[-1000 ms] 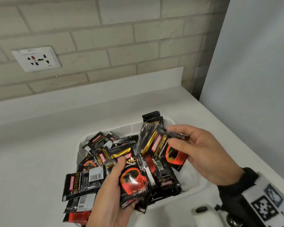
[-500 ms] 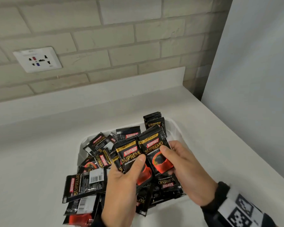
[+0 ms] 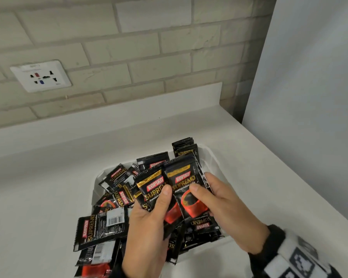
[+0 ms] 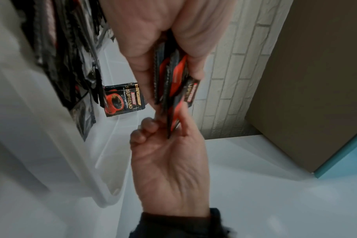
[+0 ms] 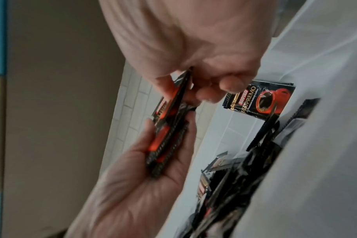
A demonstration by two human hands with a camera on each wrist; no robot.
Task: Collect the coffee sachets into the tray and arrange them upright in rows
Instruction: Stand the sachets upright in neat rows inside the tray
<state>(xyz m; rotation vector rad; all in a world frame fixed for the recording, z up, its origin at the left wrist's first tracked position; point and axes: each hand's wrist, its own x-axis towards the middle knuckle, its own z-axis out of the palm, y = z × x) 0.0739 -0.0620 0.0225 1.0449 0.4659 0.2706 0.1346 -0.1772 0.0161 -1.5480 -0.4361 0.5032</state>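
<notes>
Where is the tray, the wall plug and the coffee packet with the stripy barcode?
tray (image 3: 213, 155), head view, far right rim.
socket (image 3: 41, 76), head view, middle of its white plate.
barcode sachet (image 3: 100, 225), head view, its black middle.

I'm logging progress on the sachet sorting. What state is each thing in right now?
Left hand: grips a small fanned stack of black-and-red coffee sachets, held upright.
Right hand: pinches the front sachet of that stack.
White plastic tray: holds a jumbled heap of sachets, most lying flat.
Few upright sachets: standing at the tray's far corner.
Sachets hanging over the tray's near-left edge: lying flat.
</notes>
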